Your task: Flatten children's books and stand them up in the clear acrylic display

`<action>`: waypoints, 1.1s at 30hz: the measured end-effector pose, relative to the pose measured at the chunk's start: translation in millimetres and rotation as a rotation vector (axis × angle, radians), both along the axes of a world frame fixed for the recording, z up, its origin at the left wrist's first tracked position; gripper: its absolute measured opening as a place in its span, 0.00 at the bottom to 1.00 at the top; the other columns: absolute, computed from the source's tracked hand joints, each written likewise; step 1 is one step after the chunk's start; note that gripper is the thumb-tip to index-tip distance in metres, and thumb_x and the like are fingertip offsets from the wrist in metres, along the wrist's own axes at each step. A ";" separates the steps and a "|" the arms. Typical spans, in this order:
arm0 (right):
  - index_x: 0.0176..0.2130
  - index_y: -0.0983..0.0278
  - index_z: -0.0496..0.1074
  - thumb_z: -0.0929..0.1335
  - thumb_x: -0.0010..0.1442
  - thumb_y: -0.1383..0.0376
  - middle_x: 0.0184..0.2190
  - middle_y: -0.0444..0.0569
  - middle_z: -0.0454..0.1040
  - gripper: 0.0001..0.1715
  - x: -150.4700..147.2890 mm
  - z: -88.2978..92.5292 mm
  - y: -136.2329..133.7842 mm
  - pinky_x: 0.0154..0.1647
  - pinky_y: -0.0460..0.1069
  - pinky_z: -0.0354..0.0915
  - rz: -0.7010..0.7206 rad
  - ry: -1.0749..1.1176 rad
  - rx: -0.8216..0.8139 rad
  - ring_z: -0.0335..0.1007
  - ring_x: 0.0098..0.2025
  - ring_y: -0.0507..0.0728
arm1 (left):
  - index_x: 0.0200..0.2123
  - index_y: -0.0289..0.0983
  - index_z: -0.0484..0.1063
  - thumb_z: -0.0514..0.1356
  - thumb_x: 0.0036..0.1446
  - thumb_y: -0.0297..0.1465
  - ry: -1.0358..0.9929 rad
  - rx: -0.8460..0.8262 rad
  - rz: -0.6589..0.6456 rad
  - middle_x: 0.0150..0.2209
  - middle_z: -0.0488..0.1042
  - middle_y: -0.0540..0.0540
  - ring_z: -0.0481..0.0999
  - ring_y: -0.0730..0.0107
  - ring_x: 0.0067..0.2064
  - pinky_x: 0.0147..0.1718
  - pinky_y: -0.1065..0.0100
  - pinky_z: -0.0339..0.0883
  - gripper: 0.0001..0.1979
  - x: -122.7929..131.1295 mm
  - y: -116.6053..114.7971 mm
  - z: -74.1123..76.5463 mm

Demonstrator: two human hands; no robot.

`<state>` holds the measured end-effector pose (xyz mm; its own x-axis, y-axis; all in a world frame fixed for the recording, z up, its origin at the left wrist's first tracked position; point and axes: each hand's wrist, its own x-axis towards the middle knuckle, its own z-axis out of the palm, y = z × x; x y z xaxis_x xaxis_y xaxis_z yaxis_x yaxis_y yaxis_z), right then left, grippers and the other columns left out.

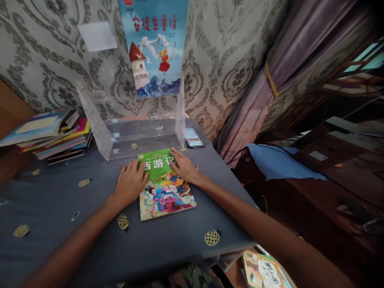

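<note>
Left hand (130, 182) and right hand (184, 166) on a bright book (166, 184)

Lies flat on the table cloth (162, 248), front side up, between both hands. Has a green top with big white writing, and drawn people in bright clothes lower down.

At the left edge of the book: left hand, palm down, with thumb and fingers spread loosely on the cover. At the top right corner of the book: right hand, palm down too, with thumb and fingers spread apart on the cover. Cannot tell about hard or soft pressing.

All around the book: dark cloth with yellow pineapples. Just behind the book: clear plastic stand (144, 140). Past the book and up high: tall blue picture (157, 52) with a tower, white birds and waves. Up and to the left past the book: white paper (97, 37), in front of a wall (216, 72) with swirly leaves. Well to the left of the book: messy pile of books (64, 138). Behind the book, to the right: small blocky blur (194, 137), too fuzzy to name. Farther right of the book: purple curtain (255, 110) with a yellow band (271, 80), and blue cloth (279, 164). Down and to the right of the book, below the table: orange storybook (265, 270).
</note>
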<state>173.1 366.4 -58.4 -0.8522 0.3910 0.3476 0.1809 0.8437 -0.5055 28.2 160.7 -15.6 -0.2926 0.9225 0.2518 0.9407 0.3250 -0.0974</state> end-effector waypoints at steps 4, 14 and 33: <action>0.63 0.71 0.64 0.61 0.69 0.61 0.67 0.66 0.59 0.28 0.7 1.4 -0.1 0.70 0.61 0.55 -0.004 -0.005 -0.006 0.56 0.70 0.64 | 0.59 0.31 0.65 0.49 0.69 0.34 -0.083 0.104 -0.085 0.61 0.68 0.32 0.67 0.52 0.62 0.58 0.52 0.65 0.20 -17.5 14.7 -14.6; 0.65 0.65 0.62 0.61 0.69 0.61 0.70 0.60 0.56 0.28 28.0 2.8 -13.7 0.69 0.63 0.56 0.058 -0.010 -0.021 0.54 0.71 0.64 | 0.60 0.32 0.67 0.47 0.69 0.36 -0.122 0.086 -0.066 0.62 0.68 0.33 0.66 0.49 0.63 0.57 0.50 0.65 0.22 -17.4 14.1 -12.6; 0.57 0.62 0.72 0.61 0.68 0.66 0.63 0.55 0.69 0.22 55.2 9.1 -22.9 0.64 0.62 0.64 0.046 0.084 -0.153 0.67 0.63 0.61 | 0.54 0.37 0.72 0.48 0.69 0.29 -0.172 0.083 -0.359 0.55 0.72 0.36 0.71 0.53 0.57 0.55 0.49 0.66 0.17 31.0 9.8 -2.9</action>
<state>228.3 343.5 -49.2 -0.8409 0.4058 0.3582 0.0951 0.7622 -0.6403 59.2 170.4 -18.5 -0.0002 0.9524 0.3048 0.9961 -0.0266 0.0837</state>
